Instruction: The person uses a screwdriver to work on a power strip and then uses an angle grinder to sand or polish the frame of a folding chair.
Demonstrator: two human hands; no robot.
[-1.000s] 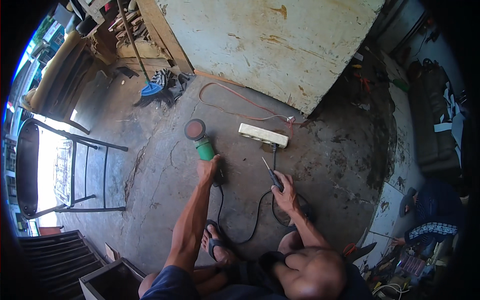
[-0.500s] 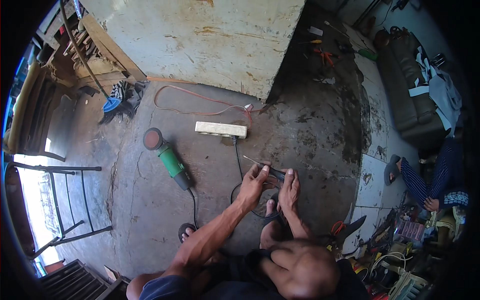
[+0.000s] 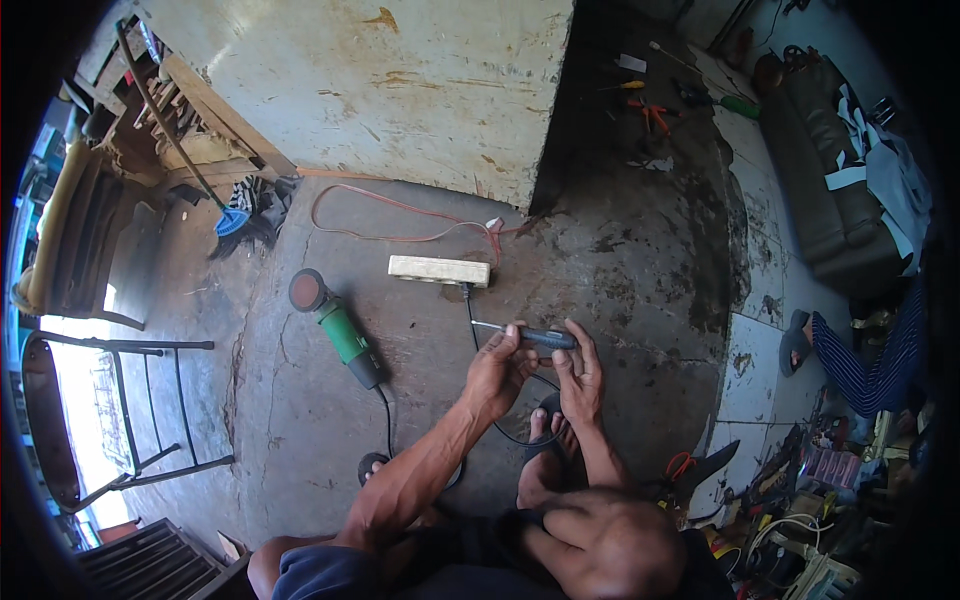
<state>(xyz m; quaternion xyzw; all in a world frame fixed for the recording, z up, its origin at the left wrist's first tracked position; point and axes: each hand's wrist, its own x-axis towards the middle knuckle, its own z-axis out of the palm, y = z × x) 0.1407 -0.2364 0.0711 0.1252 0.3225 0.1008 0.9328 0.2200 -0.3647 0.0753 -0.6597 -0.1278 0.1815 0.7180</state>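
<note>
A screwdriver (image 3: 545,338) with a dark handle lies level between my hands, its thin metal shaft pointing left. My left hand (image 3: 492,372) is closed on the front of the handle, thumb and fingertips pinching it. At the rear end, my right hand (image 3: 580,378) has its index finger above the handle and its thumb below, in a loose hold. Behind the shaft runs a black power cord (image 3: 472,312), plugged into a cream power strip (image 3: 438,270) on the floor. Left of my hands rests a green angle grinder (image 3: 343,335) with a reddish-brown disc.
An orange extension cord (image 3: 390,238) loops beside a pale, scuffed panel (image 3: 380,100). Pliers with orange handles (image 3: 652,115) lie far right. A metal chair frame (image 3: 150,400) stands left. Tools clutter the lower right, near another person's striped trouser leg (image 3: 870,360).
The screwdriver has turned from slanting down rightward to nearly level. My right hand's fingers have spread from a close grip at the handle end. The whole view has shifted slightly.
</note>
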